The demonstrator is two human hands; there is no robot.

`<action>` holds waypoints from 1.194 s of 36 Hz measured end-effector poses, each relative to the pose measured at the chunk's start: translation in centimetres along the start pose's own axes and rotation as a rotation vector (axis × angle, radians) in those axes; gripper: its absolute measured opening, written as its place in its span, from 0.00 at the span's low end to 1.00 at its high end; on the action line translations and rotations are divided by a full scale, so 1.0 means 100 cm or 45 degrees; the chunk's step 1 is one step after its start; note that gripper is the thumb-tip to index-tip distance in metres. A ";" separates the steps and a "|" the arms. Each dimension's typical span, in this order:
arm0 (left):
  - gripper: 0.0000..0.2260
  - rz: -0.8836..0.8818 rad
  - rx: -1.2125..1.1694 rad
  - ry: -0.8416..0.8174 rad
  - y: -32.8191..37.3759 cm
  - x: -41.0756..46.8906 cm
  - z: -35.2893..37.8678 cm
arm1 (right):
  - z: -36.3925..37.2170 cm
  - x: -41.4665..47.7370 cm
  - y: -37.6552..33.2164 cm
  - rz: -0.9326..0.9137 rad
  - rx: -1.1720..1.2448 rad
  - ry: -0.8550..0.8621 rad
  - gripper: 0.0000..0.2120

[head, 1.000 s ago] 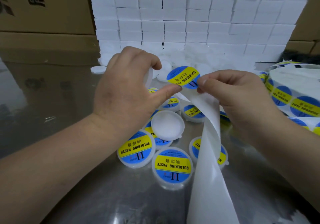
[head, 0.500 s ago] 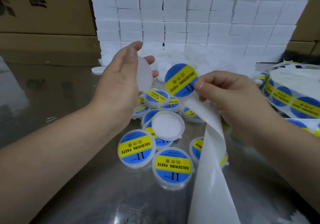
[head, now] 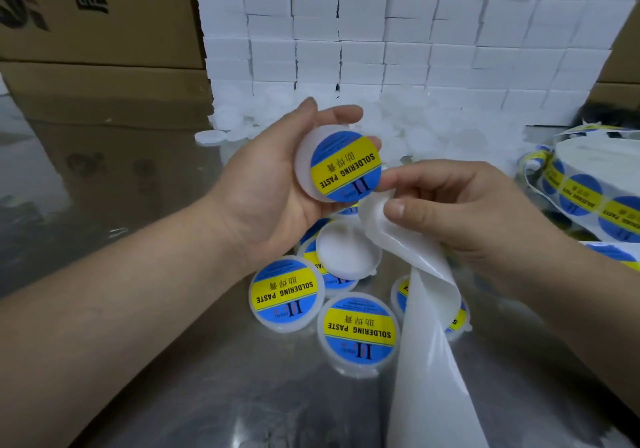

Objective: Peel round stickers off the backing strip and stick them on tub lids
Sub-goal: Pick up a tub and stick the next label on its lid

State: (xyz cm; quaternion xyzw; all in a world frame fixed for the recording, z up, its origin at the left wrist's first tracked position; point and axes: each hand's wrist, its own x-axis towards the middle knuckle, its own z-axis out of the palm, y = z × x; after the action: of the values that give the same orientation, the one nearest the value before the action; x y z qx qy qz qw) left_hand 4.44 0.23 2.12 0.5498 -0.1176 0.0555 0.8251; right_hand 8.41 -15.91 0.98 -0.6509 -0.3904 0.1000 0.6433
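Observation:
My left hand (head: 266,184) holds a white tub lid (head: 306,156) upright in its curled fingers, facing me. A round blue and yellow sticker (head: 346,167) marked SOLDERING PASTE lies on that lid. My right hand (head: 460,212) touches the sticker's lower right edge with a fingertip and grips the white backing strip (head: 426,309), which hangs down to the bottom of the view. Several stickered lids (head: 358,333) lie on the steel table below my hands, with one bare lid (head: 346,250) on top of them.
A roll of stickers (head: 588,188) lies at the right. A heap of bare white lids (head: 415,129) sits before a wall of white boxes (head: 398,32). Cardboard cartons (head: 97,32) stand at the left. The steel table (head: 173,378) reflects them.
My left hand turned the bare lid towards me. My right hand carried the peeled sticker left and laid it on the lid; the strip stayed in that hand.

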 end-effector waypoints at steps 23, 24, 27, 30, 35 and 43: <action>0.15 0.130 0.294 -0.045 -0.011 0.001 -0.004 | 0.002 -0.002 -0.004 0.067 -0.103 -0.006 0.12; 0.15 0.130 0.294 -0.044 -0.011 0.001 -0.004 | 0.002 -0.002 -0.003 0.067 -0.117 -0.001 0.12; 0.14 0.131 0.293 -0.048 -0.010 0.001 -0.004 | 0.002 -0.002 -0.004 0.074 -0.132 0.011 0.12; 0.15 0.131 0.295 -0.053 -0.010 0.001 -0.004 | 0.002 -0.002 -0.004 0.087 -0.116 0.012 0.12; 0.16 0.136 0.292 -0.057 -0.011 0.001 -0.004 | 0.003 -0.002 -0.004 0.111 -0.094 0.034 0.12; 0.15 0.141 0.289 -0.065 -0.011 0.001 -0.005 | 0.005 -0.003 -0.005 0.127 -0.105 0.082 0.12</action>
State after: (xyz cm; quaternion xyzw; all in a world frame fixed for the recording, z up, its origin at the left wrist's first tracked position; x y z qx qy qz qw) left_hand 4.82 0.27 1.02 0.6334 -0.1617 0.0999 0.7501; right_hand 7.69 -15.79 1.28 -0.6984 -0.3404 0.0947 0.6225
